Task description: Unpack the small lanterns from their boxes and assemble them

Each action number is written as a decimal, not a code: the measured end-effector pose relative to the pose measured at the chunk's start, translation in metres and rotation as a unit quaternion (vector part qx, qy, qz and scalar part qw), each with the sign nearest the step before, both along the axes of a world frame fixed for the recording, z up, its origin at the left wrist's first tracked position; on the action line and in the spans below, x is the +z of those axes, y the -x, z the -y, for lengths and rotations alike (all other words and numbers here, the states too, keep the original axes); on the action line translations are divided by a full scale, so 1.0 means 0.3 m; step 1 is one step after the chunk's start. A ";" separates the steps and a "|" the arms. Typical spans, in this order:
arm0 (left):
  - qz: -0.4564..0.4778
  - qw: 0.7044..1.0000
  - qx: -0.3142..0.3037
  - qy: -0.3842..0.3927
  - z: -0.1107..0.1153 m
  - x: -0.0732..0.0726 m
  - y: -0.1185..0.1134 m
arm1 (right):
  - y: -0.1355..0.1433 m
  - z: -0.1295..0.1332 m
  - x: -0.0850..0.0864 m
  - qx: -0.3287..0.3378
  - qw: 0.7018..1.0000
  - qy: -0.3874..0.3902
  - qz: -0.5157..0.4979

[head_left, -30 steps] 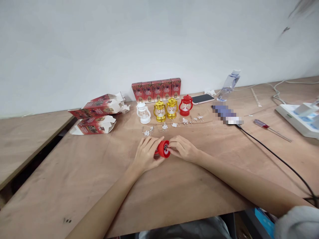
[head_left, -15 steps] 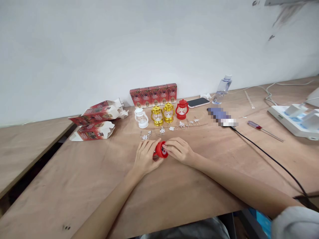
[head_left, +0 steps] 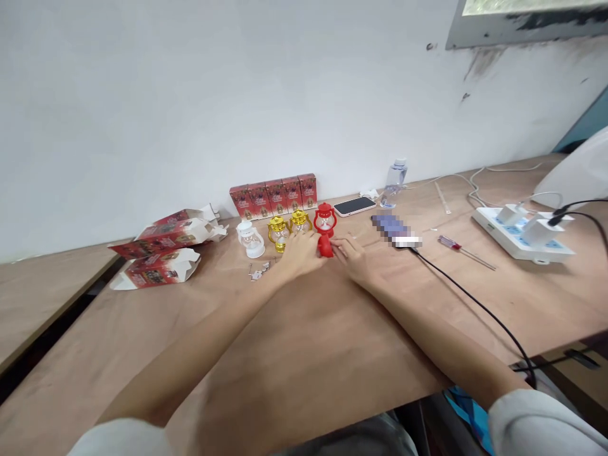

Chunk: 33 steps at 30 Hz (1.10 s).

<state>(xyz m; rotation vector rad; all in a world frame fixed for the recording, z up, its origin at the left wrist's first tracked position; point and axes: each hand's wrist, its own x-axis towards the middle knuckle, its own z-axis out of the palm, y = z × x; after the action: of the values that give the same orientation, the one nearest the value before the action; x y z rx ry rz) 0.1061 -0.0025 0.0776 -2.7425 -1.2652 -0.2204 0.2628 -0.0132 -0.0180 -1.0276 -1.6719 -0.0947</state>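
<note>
- Table is lying under both hands.
- Left hand is holding the red toy, being nearer.
- Right hand is reaching its right side; can't tell if gripping.
- Red toy is sitting between them, its long way hiding.

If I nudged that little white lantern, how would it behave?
The white lantern looks like stiff, glossy plastic, so it should be fairly light. Being taller than wide, it might tip if pushed near the top, though its round base should steady gentle nudges. The clear middle is perhaps its most fragile part.
</note>
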 end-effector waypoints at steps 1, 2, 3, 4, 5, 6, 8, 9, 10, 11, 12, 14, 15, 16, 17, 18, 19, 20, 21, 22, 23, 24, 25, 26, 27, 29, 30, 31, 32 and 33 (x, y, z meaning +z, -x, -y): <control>-0.012 1.000 -0.006 0.008 -0.026 0.010 -0.048 | -0.041 -0.018 -0.006 -0.013 1.000 0.011 -0.004; -0.024 1.000 -0.007 0.018 -0.050 0.016 -0.094 | -0.079 -0.035 -0.012 -0.023 0.999 0.021 -0.008; -0.039 0.999 -0.009 0.032 -0.073 0.021 -0.138 | -0.114 -0.050 -0.017 -0.032 0.999 0.030 -0.010; -0.050 0.998 -0.006 0.042 -0.094 0.023 -0.179 | -0.145 -0.063 -0.022 -0.038 0.998 0.041 -0.012; -0.061 0.997 -0.004 0.054 -0.113 0.025 -0.214 | -0.171 -0.075 -0.026 -0.042 0.998 0.054 -0.012; -0.072 0.995 -0.002 0.066 -0.131 0.027 -0.245 | -0.193 -0.087 -0.031 -0.044 0.997 0.068 -0.010; -0.090 0.992 0.007 0.091 -0.164 0.032 -0.289 | -0.226 -0.111 -0.039 -0.044 0.994 0.095 -0.005; -0.099 0.990 0.013 0.105 -0.179 0.036 -0.304 | -0.238 -0.123 -0.044 -0.042 0.993 0.109 0.000; -0.107 0.987 0.018 0.119 -0.193 0.040 -0.315 | -0.247 -0.134 -0.048 -0.042 0.992 0.121 0.004; -0.116 0.984 0.021 0.132 -0.206 0.044 -0.323 | -0.254 -0.144 -0.052 -0.042 0.990 0.131 0.009; -0.125 0.981 0.024 0.144 -0.218 0.048 -0.329 | -0.260 -0.154 -0.056 -0.042 0.989 0.141 0.014; -0.141 0.975 0.027 0.168 -0.234 0.054 -0.339 | -0.266 -0.166 -0.063 -0.044 0.986 0.156 0.026; -0.149 0.972 0.027 0.178 -0.239 0.057 -0.342 | -0.267 -0.169 -0.065 -0.046 0.985 0.162 0.033; -0.158 0.969 0.028 0.188 -0.242 0.059 -0.345 | -0.267 -0.169 -0.067 -0.048 0.984 0.168 0.042; -0.168 0.966 0.029 0.197 -0.243 0.063 -0.348 | -0.266 -0.168 -0.067 -0.050 0.982 0.172 0.053; -0.178 0.962 0.030 0.206 -0.243 0.068 -0.349 | -0.264 -0.166 -0.067 -0.053 0.981 0.175 0.065; -0.188 0.958 0.032 0.214 -0.243 0.075 -0.349 | -0.261 -0.162 -0.065 -0.057 0.979 0.178 0.077; -0.198 0.955 0.035 0.220 -0.243 0.085 -0.349 | -0.258 -0.159 -0.063 -0.062 0.978 0.179 0.089; -0.206 0.952 0.039 0.224 -0.244 0.098 -0.348 | -0.253 -0.155 -0.059 -0.067 0.976 0.180 0.101; -0.211 0.951 0.044 0.223 -0.245 0.114 -0.347 | -0.249 -0.151 -0.055 -0.072 0.974 0.180 0.113; -0.212 0.951 0.048 0.219 -0.248 0.132 -0.348 | -0.245 -0.148 -0.050 -0.075 0.973 0.179 0.125; -0.210 0.954 0.050 0.209 -0.251 0.151 -0.350 | -0.240 -0.144 -0.045 -0.078 0.972 0.176 0.138; -0.204 0.958 0.051 0.195 -0.254 0.170 -0.355 | -0.237 -0.141 -0.041 -0.081 0.970 0.173 0.150; -0.196 0.963 0.052 0.175 -0.257 0.188 -0.363 | -0.234 -0.138 -0.036 -0.084 0.969 0.169 0.162; -0.186 0.969 0.052 0.151 -0.259 0.201 -0.376 | -0.232 -0.135 -0.032 -0.086 0.967 0.165 0.173; -0.167 0.980 0.052 0.097 -0.262 0.214 -0.411 | -0.231 -0.127 -0.026 -0.092 0.963 0.161 0.196; -0.159 0.984 0.049 0.070 -0.262 0.212 -0.433 | -0.231 -0.122 -0.024 -0.095 0.961 0.160 0.206; -0.153 0.986 0.044 0.046 -0.263 0.203 -0.458 | -0.231 -0.118 -0.023 -0.098 0.958 0.161 0.216; -0.148 0.988 0.037 0.027 -0.264 0.190 -0.482 | -0.231 -0.113 -0.022 -0.102 0.956 0.162 0.224; -0.145 0.989 0.029 0.011 -0.266 0.173 -0.506 | -0.231 -0.108 -0.021 -0.107 0.953 0.163 0.231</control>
<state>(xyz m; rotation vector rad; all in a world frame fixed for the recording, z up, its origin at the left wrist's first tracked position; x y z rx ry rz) 0.2578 0.0771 0.1294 -2.6271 -1.2697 0.1925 0.3322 0.0193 -0.0243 -1.5249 -2.0353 -0.2200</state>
